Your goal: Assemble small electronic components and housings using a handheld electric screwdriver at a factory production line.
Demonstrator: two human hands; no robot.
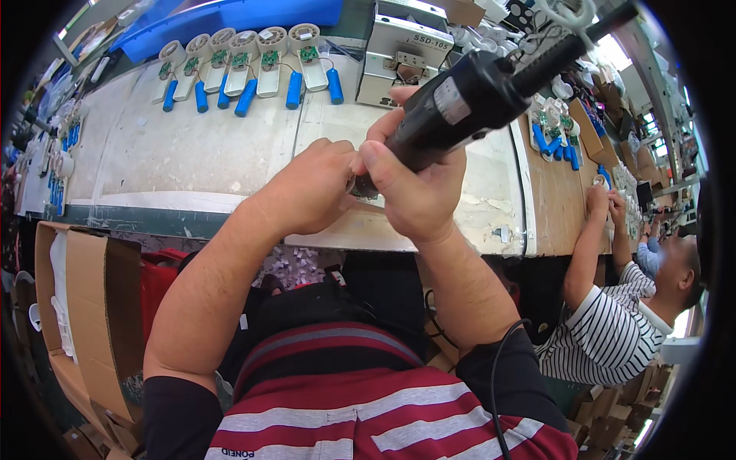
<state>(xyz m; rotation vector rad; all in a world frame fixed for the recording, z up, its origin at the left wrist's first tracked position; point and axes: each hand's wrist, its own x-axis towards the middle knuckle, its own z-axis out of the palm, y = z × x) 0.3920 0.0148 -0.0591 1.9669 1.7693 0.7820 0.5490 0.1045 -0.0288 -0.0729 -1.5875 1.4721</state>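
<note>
My right hand (pixel 420 188) is wrapped around a black electric screwdriver (pixel 441 115), held at a slant over the bench with its upper end toward the upper right. My left hand (pixel 318 184) is closed close to the screwdriver's lower end, touching or almost touching my right fingers. Whatever the left fingers grip is mostly hidden behind them. Beyond my hands lies a row of several white round-headed housings (pixel 268 73) with green circuit boards (pixel 309 54). Thin wires join them to blue cylindrical batteries (pixel 294 90).
A metallic box-shaped machine (pixel 383 65) stands behind the screwdriver. A long blue bin (pixel 230 23) lines the back of the bench (pixel 184 146). At right, a co-worker in a striped shirt (pixel 606 341) works near more housings (pixel 553 123). An open cardboard box (pixel 100 307) sits below at left.
</note>
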